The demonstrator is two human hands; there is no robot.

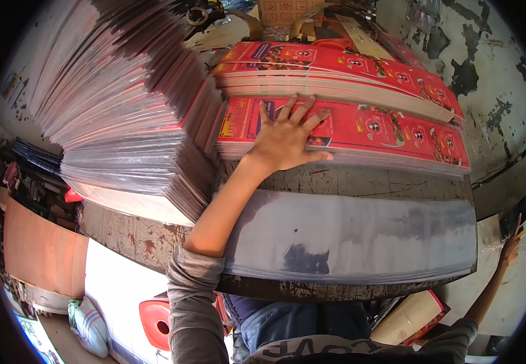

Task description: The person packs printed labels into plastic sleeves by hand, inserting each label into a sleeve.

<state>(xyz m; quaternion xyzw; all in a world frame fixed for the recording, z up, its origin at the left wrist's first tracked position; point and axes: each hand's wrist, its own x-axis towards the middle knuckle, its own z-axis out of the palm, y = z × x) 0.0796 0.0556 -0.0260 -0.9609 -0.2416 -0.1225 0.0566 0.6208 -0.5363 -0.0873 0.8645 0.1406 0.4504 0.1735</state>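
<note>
My left hand (287,136) lies with fingers spread on the near stack of red printed sheets (366,128), pressing on its left part. Behind it is a second stack of red printed sheets (335,60). To the left rises a tall, fanned pile of plastic-covered sheets (123,115), next to my left forearm. A stack of clear plastic sheets (360,233) lies nearest my body. Far to the right, my right hand (510,249) has its index finger stretched out, beside a dark flat object (512,217) that I cannot identify. Nothing shows in its fingers.
The stacks stand on a worn, scratched tabletop (138,239). A red plastic stool (154,324) is below at the left, with a white sack (88,327) and a wooden board (44,249). A peeling wall (481,79) borders the right; a carton (290,11) stands behind.
</note>
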